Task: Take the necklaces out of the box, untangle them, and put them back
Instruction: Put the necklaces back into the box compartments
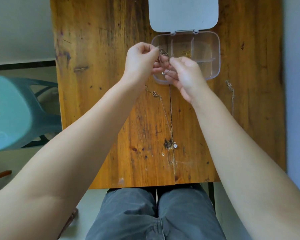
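A clear plastic box (213,54) with inner dividers stands open on the wooden table, its grey lid (183,13) folded back. My left hand (142,61) and my right hand (185,73) are raised over the box's left compartment, both pinching a tangled silver necklace (163,55) between them. A small gold necklace (186,53) lies in the box's middle compartment. On the table near me a thin chain necklace (164,111) lies stretched out, its small pendant (175,145) at the near end. Another silver chain (231,94) lies to the right of the box.
The narrow wooden table (97,101) has a crack down its middle. A teal plastic stool (12,111) stands to the left of the table. My knees in grey trousers (154,215) are at the table's near edge.
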Available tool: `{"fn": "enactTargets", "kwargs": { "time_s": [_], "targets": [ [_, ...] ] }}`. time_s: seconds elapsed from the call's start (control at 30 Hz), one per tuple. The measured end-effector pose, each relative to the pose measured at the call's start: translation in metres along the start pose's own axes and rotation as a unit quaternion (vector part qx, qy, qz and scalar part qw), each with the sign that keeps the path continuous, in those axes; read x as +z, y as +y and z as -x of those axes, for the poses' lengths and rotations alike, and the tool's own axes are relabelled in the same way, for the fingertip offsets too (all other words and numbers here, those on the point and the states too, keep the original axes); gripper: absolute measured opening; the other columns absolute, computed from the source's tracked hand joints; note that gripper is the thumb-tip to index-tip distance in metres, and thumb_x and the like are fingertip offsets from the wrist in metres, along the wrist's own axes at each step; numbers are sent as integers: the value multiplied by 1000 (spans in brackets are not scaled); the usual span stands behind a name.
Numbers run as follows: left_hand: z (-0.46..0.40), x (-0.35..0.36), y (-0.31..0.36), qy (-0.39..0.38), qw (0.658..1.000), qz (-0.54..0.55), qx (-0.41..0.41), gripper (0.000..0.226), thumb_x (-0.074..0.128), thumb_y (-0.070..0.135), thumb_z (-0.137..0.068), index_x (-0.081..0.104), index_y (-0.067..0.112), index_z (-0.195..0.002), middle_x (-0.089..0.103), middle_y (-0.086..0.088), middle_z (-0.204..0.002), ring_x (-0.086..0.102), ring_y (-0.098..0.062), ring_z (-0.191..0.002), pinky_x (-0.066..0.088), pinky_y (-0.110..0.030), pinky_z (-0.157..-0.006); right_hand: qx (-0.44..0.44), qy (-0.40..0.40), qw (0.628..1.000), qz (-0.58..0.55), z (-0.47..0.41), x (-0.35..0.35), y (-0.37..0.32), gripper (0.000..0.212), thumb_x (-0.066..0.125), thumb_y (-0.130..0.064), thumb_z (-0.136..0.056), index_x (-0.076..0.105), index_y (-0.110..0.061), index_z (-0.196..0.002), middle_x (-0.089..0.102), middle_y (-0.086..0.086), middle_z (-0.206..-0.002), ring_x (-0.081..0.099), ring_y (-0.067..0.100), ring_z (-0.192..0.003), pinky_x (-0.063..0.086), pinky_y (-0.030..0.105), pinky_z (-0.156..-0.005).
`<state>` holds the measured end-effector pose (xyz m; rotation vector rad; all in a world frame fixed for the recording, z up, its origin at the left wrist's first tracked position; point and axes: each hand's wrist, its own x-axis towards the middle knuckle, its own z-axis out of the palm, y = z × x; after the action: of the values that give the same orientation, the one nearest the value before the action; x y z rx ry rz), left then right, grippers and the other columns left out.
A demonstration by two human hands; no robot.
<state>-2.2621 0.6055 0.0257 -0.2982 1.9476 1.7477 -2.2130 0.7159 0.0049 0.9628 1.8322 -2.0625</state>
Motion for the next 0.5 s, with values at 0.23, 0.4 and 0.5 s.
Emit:
{"fn": "enactTargets", "kwargs": {
  "time_s": [0.23, 0.4, 0.5],
  "targets": [
    [-8, -1, -24, -28, 896, -402, 185, 12, 51, 8, -90, 62, 6, -95, 66, -6, -93, 62, -21, -87, 53, -36, -78, -43, 99, 986, 124, 24, -37, 17, 27, 45, -13, -98, 55, -12, -123, 61, 1, -117, 61, 11, -108, 54, 28, -91],
    [1, 38, -23, -81, 842, -442, 298, 15, 48, 9, -92, 62, 7, -97, 65, -7, -96, 59, -23, -87, 51, -39, -73, 29, 267, 937, 224, 70, -122, 67, 23, 46, -14, -97, 60, -14, -115, 65, 2, -114, 63, 15, -103, 54, 29, -84],
    [15, 93, -37, -214, 778, -485, 338, 24, 44, 6, -94, 60, 8, -111, 63, -10, -110, 59, -28, -99, 51, -40, -75, 84, 285, 910, 290, 93, -148, 103, 32, 52, -22, -95, 52, -13, -126, 54, 8, -127, 57, 17, -105, 52, 33, -88]
  ]
}}
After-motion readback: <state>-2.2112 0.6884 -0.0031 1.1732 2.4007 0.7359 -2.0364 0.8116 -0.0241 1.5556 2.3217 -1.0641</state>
